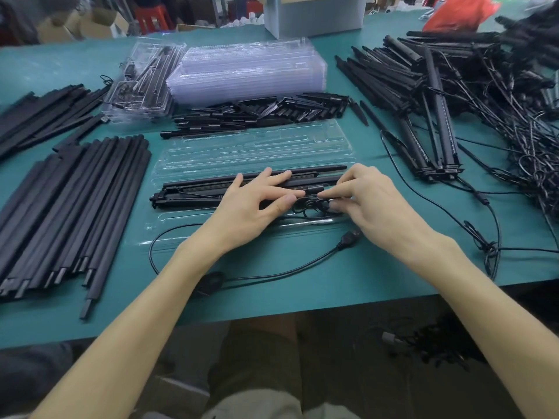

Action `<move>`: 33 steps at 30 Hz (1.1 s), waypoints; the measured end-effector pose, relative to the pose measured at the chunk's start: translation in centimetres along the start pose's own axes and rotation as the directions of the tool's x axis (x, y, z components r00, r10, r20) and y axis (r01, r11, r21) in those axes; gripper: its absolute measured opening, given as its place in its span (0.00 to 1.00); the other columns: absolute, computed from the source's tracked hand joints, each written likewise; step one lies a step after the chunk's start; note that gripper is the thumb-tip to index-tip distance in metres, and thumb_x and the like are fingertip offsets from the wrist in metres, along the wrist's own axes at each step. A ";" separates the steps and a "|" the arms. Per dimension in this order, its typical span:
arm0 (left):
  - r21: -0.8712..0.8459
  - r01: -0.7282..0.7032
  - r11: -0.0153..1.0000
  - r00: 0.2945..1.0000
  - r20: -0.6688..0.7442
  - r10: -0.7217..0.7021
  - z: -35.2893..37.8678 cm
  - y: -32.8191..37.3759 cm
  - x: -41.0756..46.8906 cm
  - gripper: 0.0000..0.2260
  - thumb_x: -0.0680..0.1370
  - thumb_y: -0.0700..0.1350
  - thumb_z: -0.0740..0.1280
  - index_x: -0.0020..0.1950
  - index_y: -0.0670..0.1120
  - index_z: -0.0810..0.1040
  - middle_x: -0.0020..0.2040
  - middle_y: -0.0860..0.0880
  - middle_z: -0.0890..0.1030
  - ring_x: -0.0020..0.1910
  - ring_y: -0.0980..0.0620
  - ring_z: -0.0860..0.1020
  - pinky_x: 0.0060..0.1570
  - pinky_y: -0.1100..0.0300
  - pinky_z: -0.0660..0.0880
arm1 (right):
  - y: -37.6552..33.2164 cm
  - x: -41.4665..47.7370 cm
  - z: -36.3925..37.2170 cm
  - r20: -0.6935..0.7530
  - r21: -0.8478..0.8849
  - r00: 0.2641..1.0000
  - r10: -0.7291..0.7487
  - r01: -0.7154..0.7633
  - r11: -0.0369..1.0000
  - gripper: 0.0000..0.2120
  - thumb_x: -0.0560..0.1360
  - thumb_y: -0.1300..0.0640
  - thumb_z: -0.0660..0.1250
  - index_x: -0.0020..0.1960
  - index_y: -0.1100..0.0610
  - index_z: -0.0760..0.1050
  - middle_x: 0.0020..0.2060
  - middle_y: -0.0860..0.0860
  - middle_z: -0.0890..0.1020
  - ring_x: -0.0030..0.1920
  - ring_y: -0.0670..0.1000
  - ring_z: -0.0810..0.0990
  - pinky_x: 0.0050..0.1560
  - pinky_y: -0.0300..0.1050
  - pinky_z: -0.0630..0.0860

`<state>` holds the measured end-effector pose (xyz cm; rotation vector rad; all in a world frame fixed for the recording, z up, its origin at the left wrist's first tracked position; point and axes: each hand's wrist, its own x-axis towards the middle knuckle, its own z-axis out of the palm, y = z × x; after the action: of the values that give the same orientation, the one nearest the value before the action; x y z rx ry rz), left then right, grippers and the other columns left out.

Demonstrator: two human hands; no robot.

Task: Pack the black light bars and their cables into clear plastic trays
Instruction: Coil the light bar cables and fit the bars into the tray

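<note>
Light bars point(193, 189) lie lengthwise in the clear tray point(251, 146). Left hand point(257, 204) presses flat on them, fingers straight. Right hand point(375, 201) pinches the cable coil point(308, 207) between thumb and forefinger, inside the tray's near side. Plug point(351, 237) lies just outside the tray's near edge.

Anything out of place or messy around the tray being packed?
Yes: the cable loops out of the tray onto the table, its plug lying outside near the right hand, which pinches the coiled end.
</note>
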<state>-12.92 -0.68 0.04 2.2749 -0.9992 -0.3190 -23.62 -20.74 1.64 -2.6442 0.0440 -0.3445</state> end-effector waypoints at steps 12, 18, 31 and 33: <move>-0.026 0.017 1.000 1.000 0.014 -0.017 -0.1 0.1 0.0 0.22 0.74 0.72 0.54 0.62 0.69 0.78 0.77 0.63 0.64 0.79 0.62 0.51 0.78 0.44 0.37 | 0.7 -1.1 0.6 -0.023 -0.107 0.992 -0.124 0.121 0.987 0.12 0.82 0.60 0.64 0.62 0.58 0.82 0.47 0.52 0.75 0.52 0.52 0.69 0.54 0.49 0.73; -0.030 0.013 0.999 1.000 -0.005 -0.013 -0.2 -0.1 0.1 0.19 0.75 0.68 0.57 0.62 0.68 0.78 0.77 0.62 0.64 0.80 0.60 0.51 0.78 0.43 0.38 | 0.6 -0.8 0.6 -0.053 -0.143 0.990 -0.131 0.122 0.982 0.11 0.81 0.59 0.67 0.60 0.56 0.83 0.47 0.52 0.76 0.51 0.55 0.70 0.54 0.53 0.71; -0.066 0.067 0.996 0.991 -0.108 -0.073 -0.1 1.1 0.2 0.14 0.75 0.55 0.73 0.60 0.58 0.83 0.76 0.57 0.68 0.79 0.56 0.57 0.78 0.42 0.41 | 0.7 -0.9 1.0 -0.179 0.004 0.984 -0.021 0.022 1.000 0.05 0.77 0.60 0.71 0.51 0.58 0.84 0.44 0.48 0.74 0.45 0.50 0.74 0.46 0.53 0.76; -0.074 0.073 0.995 0.988 -0.128 -0.082 0.0 1.2 0.2 0.14 0.74 0.55 0.74 0.60 0.58 0.83 0.76 0.57 0.69 0.79 0.56 0.58 0.78 0.42 0.42 | 0.8 -0.9 0.9 -0.184 0.006 0.983 -0.013 0.015 1.000 0.03 0.77 0.60 0.72 0.49 0.58 0.84 0.43 0.48 0.75 0.42 0.52 0.76 0.45 0.54 0.77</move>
<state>-13.47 -1.46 0.79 2.2445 -0.8221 -0.2297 -24.22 -20.98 0.31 -2.5987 0.0836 -0.5916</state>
